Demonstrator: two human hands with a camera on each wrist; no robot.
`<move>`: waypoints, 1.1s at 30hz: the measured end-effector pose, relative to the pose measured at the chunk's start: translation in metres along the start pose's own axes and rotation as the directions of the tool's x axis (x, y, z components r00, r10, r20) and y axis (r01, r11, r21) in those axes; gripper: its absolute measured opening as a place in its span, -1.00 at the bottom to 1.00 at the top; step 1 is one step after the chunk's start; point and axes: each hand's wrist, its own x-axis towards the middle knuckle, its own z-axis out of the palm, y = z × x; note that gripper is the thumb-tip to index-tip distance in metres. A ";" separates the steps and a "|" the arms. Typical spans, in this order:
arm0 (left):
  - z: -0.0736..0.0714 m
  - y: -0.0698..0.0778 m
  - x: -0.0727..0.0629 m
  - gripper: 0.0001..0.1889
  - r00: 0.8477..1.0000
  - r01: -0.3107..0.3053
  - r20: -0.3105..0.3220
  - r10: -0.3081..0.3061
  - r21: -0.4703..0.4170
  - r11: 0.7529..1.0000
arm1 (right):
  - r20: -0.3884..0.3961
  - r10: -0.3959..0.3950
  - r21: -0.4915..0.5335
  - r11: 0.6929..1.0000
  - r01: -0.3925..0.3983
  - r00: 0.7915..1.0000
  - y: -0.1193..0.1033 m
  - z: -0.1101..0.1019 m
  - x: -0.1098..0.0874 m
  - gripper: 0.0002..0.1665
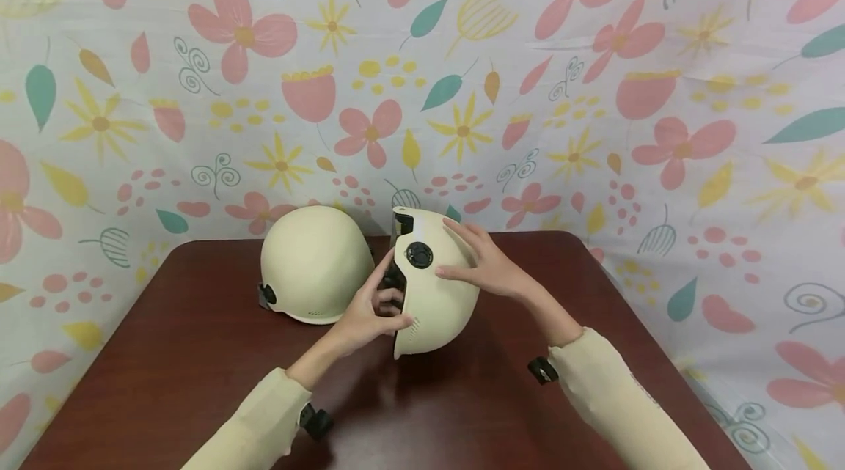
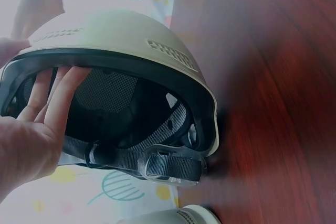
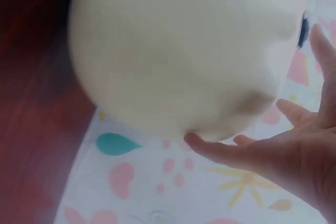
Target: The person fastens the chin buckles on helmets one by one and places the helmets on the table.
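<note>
A cream helmet [image 1: 439,316] is tipped on its side over the table, its opening facing left and a round black fitting [image 1: 419,255] on its side. My left hand [image 1: 363,320] grips its rim, thumb on the outer shell and fingers inside. The left wrist view shows the black lining [image 2: 107,93] and a buckled black strap [image 2: 173,164] across the opening. Spread over the crown, my right hand [image 1: 491,265] touches the shell with extended fingertips. In the right wrist view the smooth shell [image 3: 178,51] hides the opening.
A second cream helmet [image 1: 317,261] stands dome up on the table, just left of the held one. The dark red-brown table [image 1: 172,360] ends at a flower-patterned cloth [image 1: 422,89] behind and at both sides.
</note>
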 end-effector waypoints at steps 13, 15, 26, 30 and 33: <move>0.006 0.001 0.003 0.08 0.999 0.021 0.030 -0.022 0.017 1.000 | 0.019 -0.094 -0.101 0.990 0.096 0.995 -0.022 0.008 -0.002 0.15; 0.007 0.001 0.004 0.07 0.999 0.023 0.029 -0.024 0.028 0.999 | 0.002 -0.099 -0.116 0.988 0.099 0.995 -0.022 0.011 -0.002 0.15; 0.008 -0.005 0.002 0.00 0.999 -0.031 0.030 0.025 0.198 0.980 | -0.026 -0.091 -0.092 0.992 0.088 0.996 -0.012 0.023 -0.004 0.10; 0.008 -0.004 0.002 0.02 1.000 -0.022 0.023 0.018 0.197 0.980 | -0.047 -0.107 -0.084 0.991 0.103 0.993 -0.011 0.025 -0.004 0.00; 0.009 -0.003 0.002 0.01 1.000 -0.014 0.014 0.011 0.195 0.981 | -0.072 -0.126 -0.077 0.990 0.121 0.989 -0.011 0.027 -0.004 -0.11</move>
